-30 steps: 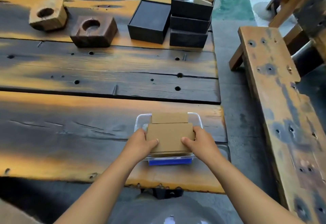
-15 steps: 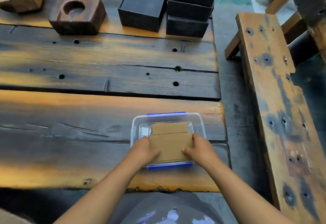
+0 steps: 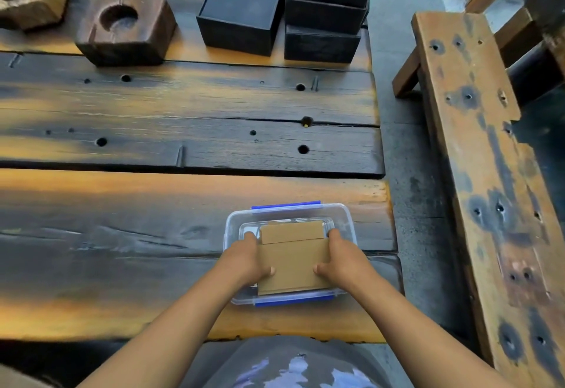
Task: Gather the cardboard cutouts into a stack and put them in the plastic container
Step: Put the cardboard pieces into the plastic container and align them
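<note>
We have the stack of cardboard cutouts [image 3: 293, 260] pinched between both hands, the left hand [image 3: 244, 257] on its left edge and the right hand [image 3: 344, 257] on its right edge, thumbs laid on the top sheet and the other fingers wrapped down the sides. Gripping from opposite edges keeps the sheets squared, so none slides out as they go down.

The stack sits inside the walls of the clear plastic container [image 3: 347, 219]; its near edge looks higher than its far edge, so we judge it is going in at a tilt, far end first. Whether it already rests on the bottom, we cannot tell. A narrower flap of cardboard shows at the far end of the stack.

The container stands at the near right of the wooden table [image 3: 122, 219], close to our body, which keeps the reach short and both wrists straight.

At the far side of the table, well apart from our work, stand two wooden blocks with round holes [image 3: 125, 28] on the left and several black boxes [image 3: 244, 8] to their right. A wooden bench [image 3: 489, 189] runs along the right.
</note>
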Action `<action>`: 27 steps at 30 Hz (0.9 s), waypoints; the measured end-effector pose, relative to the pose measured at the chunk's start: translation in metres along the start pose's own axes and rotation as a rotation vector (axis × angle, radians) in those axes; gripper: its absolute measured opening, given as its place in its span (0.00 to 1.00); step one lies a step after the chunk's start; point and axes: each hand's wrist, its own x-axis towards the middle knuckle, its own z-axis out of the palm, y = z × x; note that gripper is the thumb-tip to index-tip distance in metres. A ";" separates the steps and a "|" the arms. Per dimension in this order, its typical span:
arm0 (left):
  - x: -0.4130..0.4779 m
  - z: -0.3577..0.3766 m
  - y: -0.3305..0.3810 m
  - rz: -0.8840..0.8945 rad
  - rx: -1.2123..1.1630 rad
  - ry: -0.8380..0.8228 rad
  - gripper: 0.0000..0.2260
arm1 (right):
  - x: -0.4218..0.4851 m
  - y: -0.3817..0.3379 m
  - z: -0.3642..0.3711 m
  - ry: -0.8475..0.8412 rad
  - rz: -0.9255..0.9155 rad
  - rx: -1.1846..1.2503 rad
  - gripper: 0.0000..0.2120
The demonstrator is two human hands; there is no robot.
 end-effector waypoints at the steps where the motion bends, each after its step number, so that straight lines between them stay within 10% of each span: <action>1: 0.000 -0.001 0.000 0.010 0.002 -0.007 0.26 | 0.001 -0.001 -0.002 -0.021 -0.004 -0.020 0.27; 27: 0.031 -0.020 -0.001 0.081 -0.336 -0.300 0.22 | 0.030 -0.005 -0.018 -0.366 0.112 0.356 0.30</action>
